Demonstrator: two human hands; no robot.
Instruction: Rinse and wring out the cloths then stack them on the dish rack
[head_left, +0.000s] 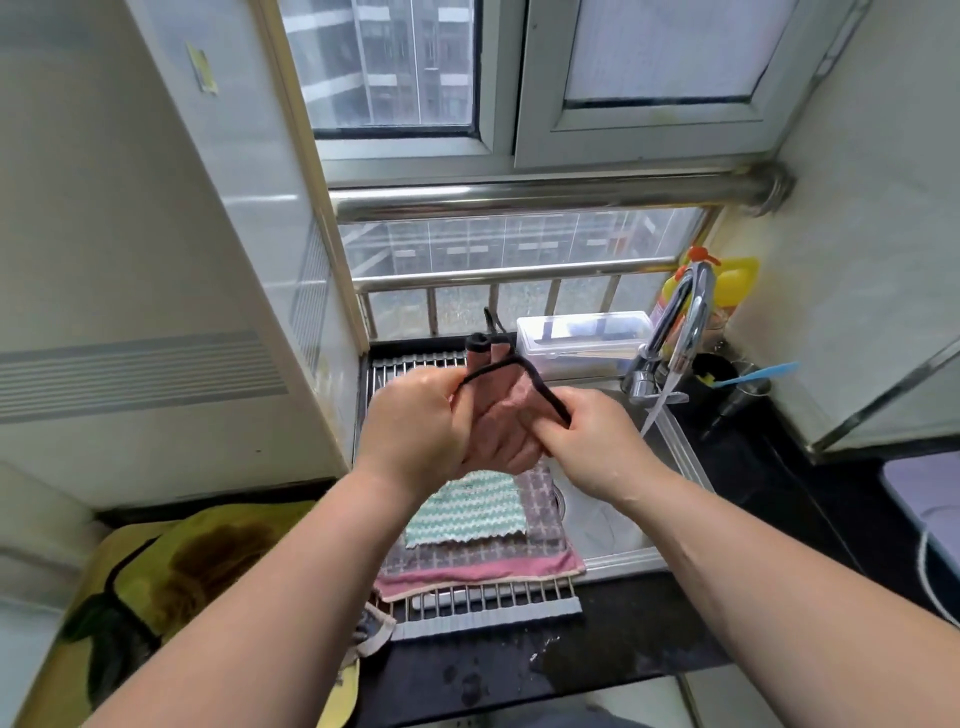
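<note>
My left hand (415, 421) and my right hand (587, 441) both grip a rolled pink cloth with a black edge and cord (511, 387), held upright above the dish rack (488, 603). On the rack lies a checked pink-bordered cloth (540, 551), and a teal-and-white zigzag cloth (467, 506) is stacked on top of it. The rack spans the left part of the steel sink (608, 519). Water runs from the chrome faucet (685, 322) into the sink at the right.
A clear plastic box (582, 335) sits behind the sink, with a yellow bottle (732, 280) and a cup holding a blue utensil (753, 376) at the right. A yellow patterned cloth (156, 597) lies at the left. The black counter (571, 660) in front is wet.
</note>
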